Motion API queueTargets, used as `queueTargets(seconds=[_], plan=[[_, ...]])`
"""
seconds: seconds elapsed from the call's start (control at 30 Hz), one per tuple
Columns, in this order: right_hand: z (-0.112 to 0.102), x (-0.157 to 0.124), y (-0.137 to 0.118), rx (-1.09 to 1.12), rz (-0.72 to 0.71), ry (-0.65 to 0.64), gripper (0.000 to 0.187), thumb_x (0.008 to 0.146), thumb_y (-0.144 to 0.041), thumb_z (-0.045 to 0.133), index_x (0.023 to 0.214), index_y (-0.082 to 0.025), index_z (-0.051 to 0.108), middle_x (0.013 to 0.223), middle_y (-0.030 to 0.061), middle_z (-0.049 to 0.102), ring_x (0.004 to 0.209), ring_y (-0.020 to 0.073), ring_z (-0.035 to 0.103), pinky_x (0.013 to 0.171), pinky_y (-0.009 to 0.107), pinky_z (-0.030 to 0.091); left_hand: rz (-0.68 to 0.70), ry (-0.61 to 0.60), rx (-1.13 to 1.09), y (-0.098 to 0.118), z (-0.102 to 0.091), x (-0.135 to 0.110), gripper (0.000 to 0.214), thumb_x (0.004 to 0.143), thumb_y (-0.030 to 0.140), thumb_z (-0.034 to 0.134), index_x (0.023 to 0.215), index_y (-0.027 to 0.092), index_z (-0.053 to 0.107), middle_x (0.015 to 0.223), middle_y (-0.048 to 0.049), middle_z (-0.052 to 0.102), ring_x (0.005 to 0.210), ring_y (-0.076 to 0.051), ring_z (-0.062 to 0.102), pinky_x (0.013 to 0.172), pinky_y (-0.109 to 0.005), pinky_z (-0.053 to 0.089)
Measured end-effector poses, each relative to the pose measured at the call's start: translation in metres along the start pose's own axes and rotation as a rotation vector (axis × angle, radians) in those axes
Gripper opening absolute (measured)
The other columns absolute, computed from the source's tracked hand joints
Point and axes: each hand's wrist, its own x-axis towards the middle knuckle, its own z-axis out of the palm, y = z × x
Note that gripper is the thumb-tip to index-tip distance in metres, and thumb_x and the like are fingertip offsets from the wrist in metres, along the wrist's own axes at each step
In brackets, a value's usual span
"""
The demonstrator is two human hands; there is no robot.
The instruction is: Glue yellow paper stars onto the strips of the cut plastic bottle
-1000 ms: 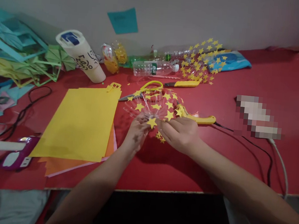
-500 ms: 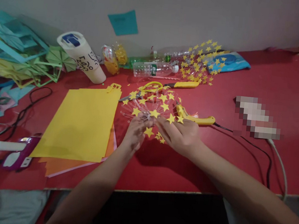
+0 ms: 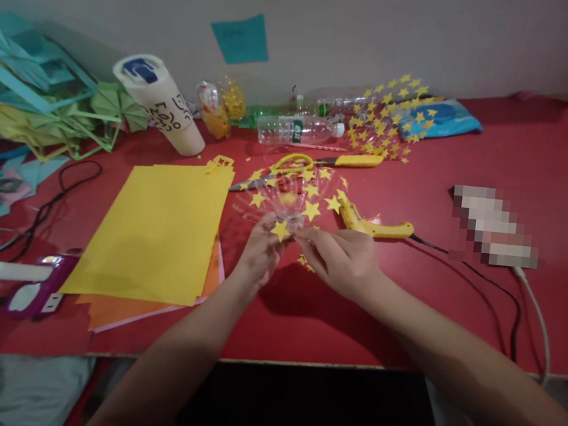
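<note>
In the middle, a clear plastic bottle piece [image 3: 293,197], cut into fanned strips tipped with yellow paper stars, is held above the table. My left hand [image 3: 263,248] is closed around its narrow part, the thumb side by a yellow star [image 3: 281,231]. Fingertips of my right hand [image 3: 345,256] are pinched together at the near right edge of the same piece; the exact spot they grip is partly hidden. Small loose stars [image 3: 304,262] lie below the hands. Behind the strips are yellow-handled scissors [image 3: 293,164], and to the right lies a yellow glue gun [image 3: 380,228].
Yellow paper sheets [image 3: 156,227] lie left, over orange and pink ones. A white tumbler [image 3: 166,108], plastic bottle [image 3: 296,132], yellow cutter [image 3: 359,161] and second starred piece [image 3: 388,122] stand or lie behind. Cords cross the right side of the red table [image 3: 520,155].
The starred bottle piece has turned in my hands, and different stars face the front. My right fingertips have drawn in closer together. The view has shifted slightly.
</note>
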Motion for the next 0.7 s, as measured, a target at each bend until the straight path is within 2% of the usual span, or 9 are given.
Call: queueTargets(seconds=[0.23,0.4,0.57,0.7], plan=[[0.0018,0.0008,0.0,-0.03,-0.062,0.0,0.017,0.089,-0.011,0.045,0.08,-0.015,0.06,0.047,-0.0058,0.054,0.04,0.0076,0.043,0.041,0.024,0.028,-0.038,-0.01,0.008,-0.0022,-0.0049,0.0019,0.027,0.049,0.016,0.072,0.07,0.019,0.056,0.066,0.0039,0.058,0.066,-0.011,0.057,0.065,-0.024,0.043],[-0.0008,0.0031,0.0013,-0.063,-0.039,0.034,0.016,0.087,-0.014,0.051,0.072,-0.017,0.055,0.047,-0.0064,0.054,0.041,0.0067,0.043,0.043,0.024,0.03,-0.016,-0.022,-0.012,-0.0015,-0.0037,0.0007,0.025,0.046,0.015,0.072,0.061,0.019,0.052,0.063,0.0047,0.057,0.065,-0.01,0.055,0.066,-0.023,0.043],[-0.0031,0.0032,0.0039,-0.108,-0.089,0.051,0.008,0.088,-0.016,0.051,0.081,-0.017,0.055,0.048,-0.0063,0.052,0.042,0.0076,0.043,0.043,0.025,0.031,-0.013,-0.057,-0.057,0.0016,0.0009,-0.0005,0.026,0.046,0.015,0.071,0.068,0.019,0.057,0.069,0.0044,0.062,0.066,-0.009,0.057,0.067,-0.02,0.045],[-0.0037,0.0027,0.0049,-0.074,-0.141,0.065,0.003,0.086,-0.011,0.053,0.087,-0.014,0.054,0.047,-0.0061,0.049,0.044,0.0092,0.041,0.043,0.026,0.03,-0.07,-0.06,-0.077,0.0033,0.0015,-0.0014,0.021,0.049,0.01,0.066,0.066,0.017,0.057,0.068,0.0041,0.062,0.069,-0.009,0.059,0.07,-0.02,0.046]])
